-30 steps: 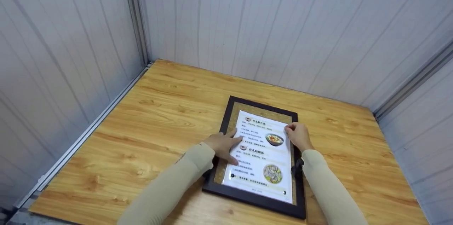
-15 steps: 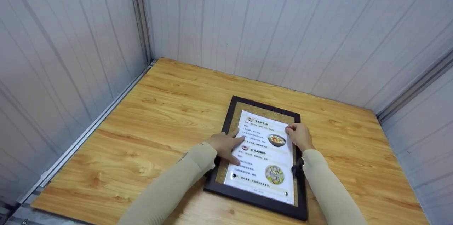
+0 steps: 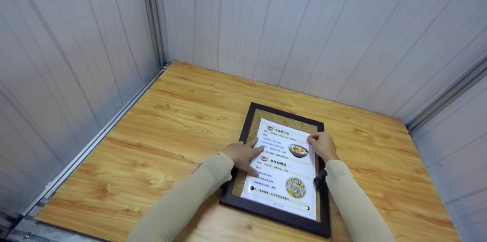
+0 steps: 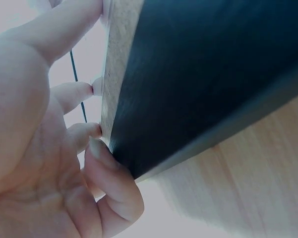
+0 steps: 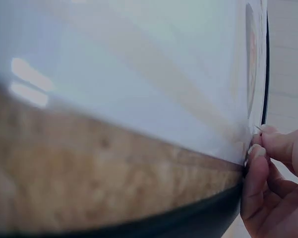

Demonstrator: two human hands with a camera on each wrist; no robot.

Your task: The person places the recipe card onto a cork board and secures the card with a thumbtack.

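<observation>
A dark wooden frame (image 3: 246, 128) lies flat on the table, holding a cork mat and a white menu sheet (image 3: 283, 181) printed with food pictures. My left hand (image 3: 243, 154) rests on the sheet's left side with its fingers spread flat. In the left wrist view the left hand (image 4: 34, 148) touches the cork strip (image 4: 120, 49) beside the frame's dark rim (image 4: 203, 74). My right hand (image 3: 321, 146) sits at the sheet's right edge with curled fingers. The right wrist view shows those fingertips (image 5: 258, 153) pinching the glossy sheet's (image 5: 139, 74) edge above the cork (image 5: 89, 173).
The wooden table (image 3: 171, 128) is boxed in by pale panelled walls (image 3: 285, 25) at the back, left and right. A metal rail (image 3: 87, 147) runs along its left edge. Both forearms wear beige sleeves (image 3: 190, 196).
Both hands keep their places on the sheet. Only the head view has drifted a little.
</observation>
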